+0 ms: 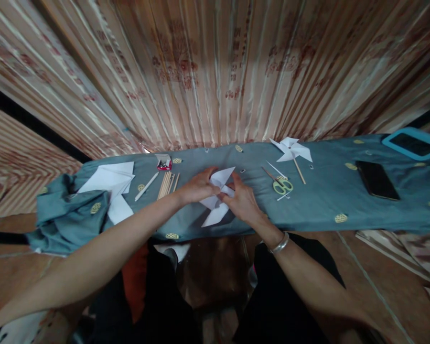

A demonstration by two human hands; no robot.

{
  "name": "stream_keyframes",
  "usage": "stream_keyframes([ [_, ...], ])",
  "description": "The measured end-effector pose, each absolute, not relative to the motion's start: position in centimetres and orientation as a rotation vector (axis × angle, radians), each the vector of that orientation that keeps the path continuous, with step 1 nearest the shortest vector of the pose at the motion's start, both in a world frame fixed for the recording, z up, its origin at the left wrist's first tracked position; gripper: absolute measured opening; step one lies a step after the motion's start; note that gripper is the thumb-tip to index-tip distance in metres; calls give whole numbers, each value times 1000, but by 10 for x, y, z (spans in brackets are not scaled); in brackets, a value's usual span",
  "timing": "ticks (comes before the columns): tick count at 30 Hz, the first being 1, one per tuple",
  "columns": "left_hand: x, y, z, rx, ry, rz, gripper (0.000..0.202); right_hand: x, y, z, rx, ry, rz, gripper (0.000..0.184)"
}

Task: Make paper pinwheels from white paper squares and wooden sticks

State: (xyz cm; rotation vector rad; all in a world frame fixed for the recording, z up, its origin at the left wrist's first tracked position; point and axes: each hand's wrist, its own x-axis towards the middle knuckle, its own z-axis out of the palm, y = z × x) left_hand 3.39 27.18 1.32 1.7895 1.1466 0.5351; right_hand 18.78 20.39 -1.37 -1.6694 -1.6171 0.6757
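Observation:
A white paper pinwheel (218, 214) without a stick is between my two hands, over the front middle of the cloth-covered table. My left hand (200, 185) grips its left side, fingers curled at the upper blade. From the right, my right hand (241, 199) pinches it near the centre; what lies under those fingertips is hidden. Left of my hands lie several wooden sticks (166, 185), a white pen-like stick (146, 186) and a small red box (164, 162) with its lid up. Green-handled scissors (282, 185) rest to the right, beside thin paper strips.
A pinwheel on a stick (290, 149) lies at the back right. Farther right are a dark phone (377, 179) and a blue-framed tablet (415, 144). White paper sheets (109, 180) and bunched cloth (69, 215) lie left. A pleated curtain (215, 71) hangs behind the table.

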Motion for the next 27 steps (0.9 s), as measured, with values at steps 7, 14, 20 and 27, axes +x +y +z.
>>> stream_keyframes([
  [7,26,278,22,1472,990,982,72,195,224,-24,-1422,-1249,944,69],
  [14,24,249,-11,777,976,1064,46,197,232,-15,-1211,-894,1186,61],
  [20,32,243,-27,795,831,898,40,193,231,-18,-1191,-898,1269,57],
  [27,32,249,-36,798,1015,961,29,190,229,-23,-1196,-960,1306,56],
])
